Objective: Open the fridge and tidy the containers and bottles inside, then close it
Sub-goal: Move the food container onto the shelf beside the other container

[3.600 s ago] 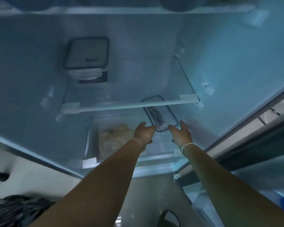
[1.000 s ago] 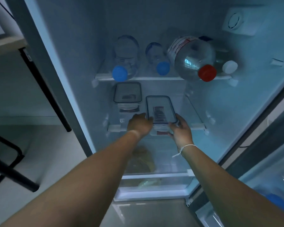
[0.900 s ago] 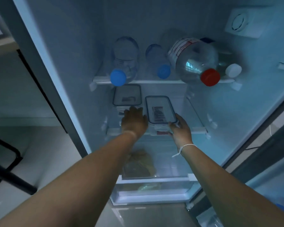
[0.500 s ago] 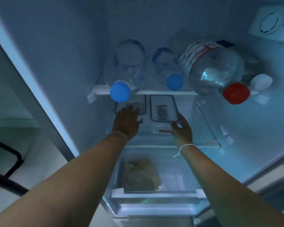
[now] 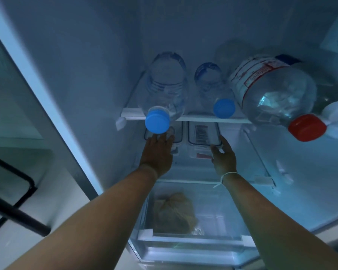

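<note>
Clear plastic boxes sit side by side on the middle glass shelf [image 5: 260, 180] of the open fridge: a dark-rimmed lidded container with a label [image 5: 202, 133] on the right, and a second dark-rimmed container [image 5: 177, 136] on the left. The right hand [image 5: 223, 155] is spread, fingertips at the labelled box's near right corner. The left hand [image 5: 157, 152] lies flat, fingers together, against the other box. To finish well, I judge both should be pushed back evenly until their fronts line up. The upper shelf edge [image 5: 203, 119] and the blue-capped clear bottle [image 5: 164, 94] hide the boxes' rear halves, and dim light blurs the label.
</note>
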